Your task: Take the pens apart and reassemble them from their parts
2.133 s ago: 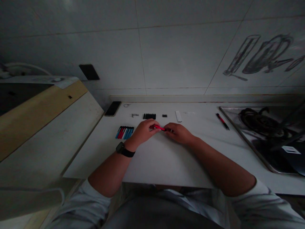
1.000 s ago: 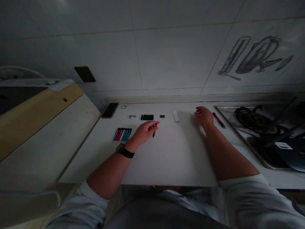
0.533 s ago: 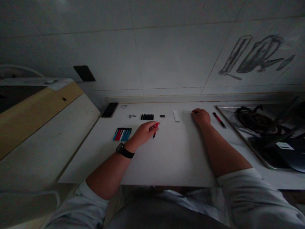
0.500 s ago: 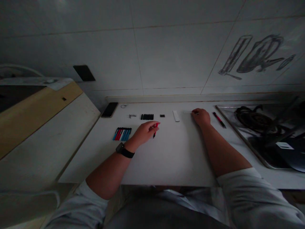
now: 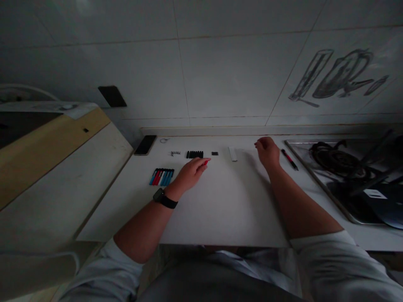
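Observation:
My left hand (image 5: 189, 173), with a black watch on its wrist, is closed round a red pen part (image 5: 205, 162) whose tip shows past the fingers. It hovers just right of a row of blue and red pen barrels (image 5: 161, 176) and near a row of black caps (image 5: 194, 154). My right hand (image 5: 267, 151) is raised a little off the white counter (image 5: 220, 201), fingers curled in a pinch on something too small to name. It is between a white strip (image 5: 233, 153) and a finished red pen (image 5: 289, 159).
Small springs (image 5: 175, 153) and a tiny black piece (image 5: 214, 153) lie at the back of the counter. A dark phone (image 5: 145, 144) lies at the back left. A gas hob (image 5: 349, 167) fills the right side. A wooden-edged surface (image 5: 53, 147) stands to the left.
My right hand left the red pen part, reached back right near the finished pen, pinched down on the counter and has now lifted. My left hand has kept the red part and turned it forward.

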A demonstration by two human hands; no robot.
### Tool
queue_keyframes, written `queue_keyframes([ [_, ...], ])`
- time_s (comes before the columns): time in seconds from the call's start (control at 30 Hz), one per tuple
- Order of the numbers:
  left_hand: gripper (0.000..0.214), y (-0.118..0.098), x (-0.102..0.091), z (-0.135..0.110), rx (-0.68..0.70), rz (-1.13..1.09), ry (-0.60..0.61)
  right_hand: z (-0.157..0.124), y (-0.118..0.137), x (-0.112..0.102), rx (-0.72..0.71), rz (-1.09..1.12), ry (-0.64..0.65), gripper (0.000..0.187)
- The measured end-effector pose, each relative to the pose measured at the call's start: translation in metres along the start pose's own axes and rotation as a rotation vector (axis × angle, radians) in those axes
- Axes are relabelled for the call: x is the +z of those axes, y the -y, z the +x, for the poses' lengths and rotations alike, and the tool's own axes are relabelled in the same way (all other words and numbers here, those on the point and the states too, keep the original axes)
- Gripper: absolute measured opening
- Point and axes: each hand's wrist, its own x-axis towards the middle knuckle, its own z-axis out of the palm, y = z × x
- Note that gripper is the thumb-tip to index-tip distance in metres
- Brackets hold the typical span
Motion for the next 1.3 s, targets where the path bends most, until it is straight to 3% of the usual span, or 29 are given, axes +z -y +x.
queue_keyframes([
  [0.23,0.029,-0.002,0.003,-0.001,0.011,0.013,-0.051,-0.064,0.077,0.021,-0.208,0.325,0.387,0.025],
  [0.4,0.017,-0.006,0.002,-0.002,0.015,0.023,-0.049,-0.096,0.109,0.025,-0.326,0.351,0.521,0.021],
  [0.8,0.011,-0.014,0.003,-0.002,0.041,0.037,0.004,-0.104,0.113,0.026,-0.474,0.325,0.621,0.017],
  [0.97,0.012,-0.015,0.004,-0.003,0.075,-0.044,-0.046,-0.106,0.114,0.027,-0.386,0.465,0.669,0.03],
  [1.1,0.01,-0.017,0.002,-0.004,0.091,-0.071,-0.042,-0.107,0.117,0.026,-0.349,0.526,0.71,0.025],
  [1.2,0.014,-0.018,0.001,-0.004,0.061,-0.104,-0.044,-0.107,0.119,0.026,-0.345,0.564,0.684,0.024],
  [1.3,0.021,-0.018,0.0,-0.004,0.056,-0.129,-0.054,-0.104,0.119,0.025,-0.25,0.65,0.637,0.026],
])
